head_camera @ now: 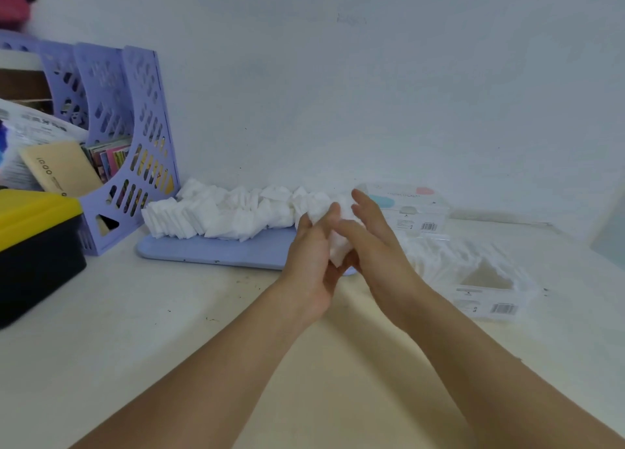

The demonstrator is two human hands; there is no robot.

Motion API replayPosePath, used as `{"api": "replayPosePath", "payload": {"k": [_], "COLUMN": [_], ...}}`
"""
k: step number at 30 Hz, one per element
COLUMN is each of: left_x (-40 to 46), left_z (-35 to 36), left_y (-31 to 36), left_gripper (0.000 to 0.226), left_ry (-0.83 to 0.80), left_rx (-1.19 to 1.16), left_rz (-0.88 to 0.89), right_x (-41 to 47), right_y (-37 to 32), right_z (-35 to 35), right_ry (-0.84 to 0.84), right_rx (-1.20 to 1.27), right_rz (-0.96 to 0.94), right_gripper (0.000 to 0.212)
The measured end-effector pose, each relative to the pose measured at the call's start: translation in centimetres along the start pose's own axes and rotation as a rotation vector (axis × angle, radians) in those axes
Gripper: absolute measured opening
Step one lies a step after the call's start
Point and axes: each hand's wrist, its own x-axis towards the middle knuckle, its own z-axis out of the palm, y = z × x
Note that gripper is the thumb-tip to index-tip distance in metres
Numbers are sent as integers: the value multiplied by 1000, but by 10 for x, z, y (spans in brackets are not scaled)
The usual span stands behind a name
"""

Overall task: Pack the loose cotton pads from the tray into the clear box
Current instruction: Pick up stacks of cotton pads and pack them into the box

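A long heap of white square cotton pads [230, 212] lies along the lilac tray [216, 251] by the back wall. Above the tray's right end, my left hand [313, 256] and my right hand [372, 242] hold a small stack of cotton pads [338, 245] pressed between them. My left thumb and fingers curl round the stack. My right hand lies against its other side with the fingers nearly straight. The clear box [483, 279] stands to the right of my hands, partly filled with white pads, with a gap at its near end.
A second clear box [411, 208] with a printed lid stands behind the first, near the wall. A purple file rack [128, 137] with books and a black bin with a yellow lid [33, 245] stand at the left. The table [169, 330] has small dark specks.
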Motion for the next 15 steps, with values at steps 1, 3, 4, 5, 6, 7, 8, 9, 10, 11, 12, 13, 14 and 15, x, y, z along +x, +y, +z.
{"api": "replayPosePath", "payload": {"k": [1, 3, 4, 5, 6, 7, 8, 9, 10, 11, 12, 13, 14, 15], "left_x": [0, 0, -2, -4, -4, -3, -2, -2, -1, -2, -2, -3, -2, -1], "left_z": [1, 6, 7, 8, 7, 6, 5, 5, 5, 7, 7, 7, 5, 4], "left_y": [-3, -9, -9, -9, -9, -9, -11, -12, -14, -15, -16, -16, -17, -16], "left_gripper": [33, 23, 25, 33, 41, 45, 47, 45, 44, 43, 43, 45, 47, 51], "left_ry": [-13, -14, -6, 7, 23, 45, 61, 75, 81, 77, 75, 75, 74, 85], "left_rx": [41, 113, 126, 124, 117, 122, 145, 164, 178, 170, 143, 103, 48, -4], "left_rz": [40, 105, 130, 135, 127, 125, 126, 129, 127, 111, 90, 70, 56, 39], "right_x": [1, 4, 5, 5, 4, 2, 2, 1, 0, -2, -2, -4, -4, -3], "right_y": [1, 6, 9, 9, 9, 9, 8, 8, 8, 8, 10, 10, 13, 15], "right_z": [3, 6, 7, 9, 10, 10, 10, 10, 10, 10, 11, 11, 12, 12], "right_ry": [27, 78, 85, 84, 75, 67, 71, 94, 124, 145, 151, 131, 93, 36], "right_rx": [34, 67, 67, 66, 59, 53, 24, -29, -96, -150, -205, -239, -270, -287], "right_rz": [13, -9, -22, -28, -23, -3, -1, -27, -90, -161, -214, -235, -230, -210], "right_gripper": [56, 38, 31, 26, 22, 23, 29, 33, 32, 29, 30, 36, 49, 62]}}
